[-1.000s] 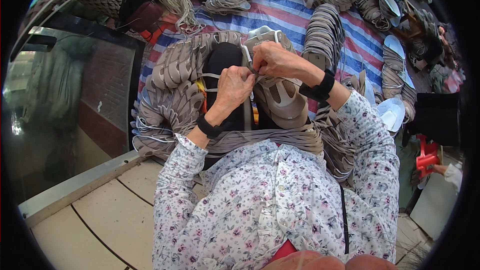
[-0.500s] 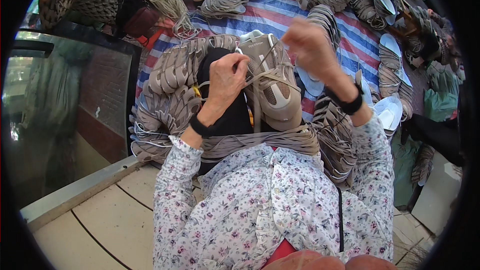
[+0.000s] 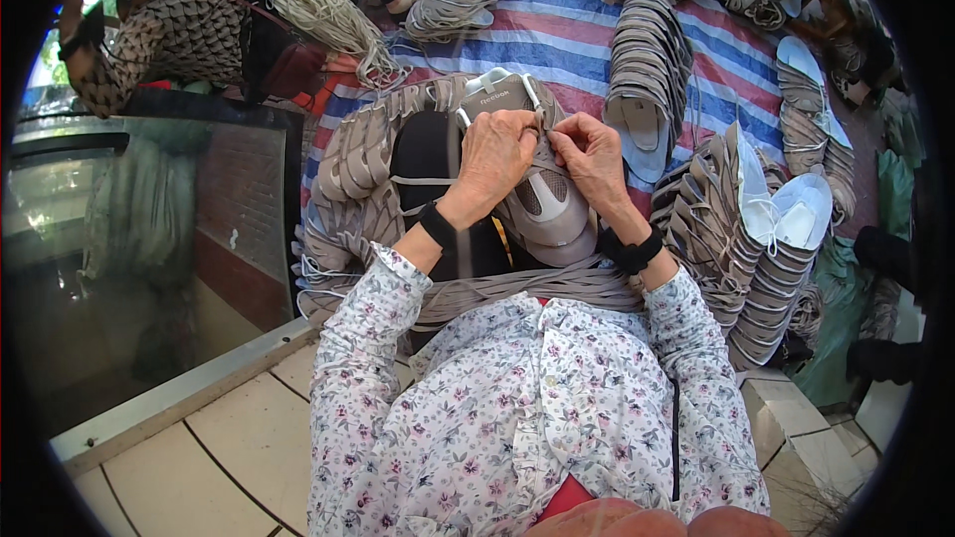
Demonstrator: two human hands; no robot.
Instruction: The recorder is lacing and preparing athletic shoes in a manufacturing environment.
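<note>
A beige sneaker upper (image 3: pixel 546 221) with mesh panels and a pale toe piece lies across my lap, its tongue end pointing away from me. My left hand (image 3: pixel 494 161) is closed over the left side of its lacing area, fingertips pinching a shoelace. Beside it, almost touching, my right hand (image 3: pixel 594 161) pinches the lace between thumb and forefinger at the right eyelet edge. My fingers cover most of the eyelets and the lace between them. A thick bundle of beige laces (image 3: pixel 477 295) stretches across my lap. Both wrists wear black bands.
Nested stacks of beige uppers lie at my left (image 3: pixel 343 164), beyond at the right (image 3: pixel 649 55), and close by my right arm (image 3: pixel 781 283). A striped tarpaulin (image 3: pixel 537 5) spreads ahead. A glass panel (image 3: pixel 149 239) stands at left. Another person (image 3: pixel 189 35) sits far left near hanging laces (image 3: pixel 323 10).
My right hand has come down and left from its raised, blurred position to the upper's eyelets. My left hand has shifted slightly right, and the two hands now meet over the lacing.
</note>
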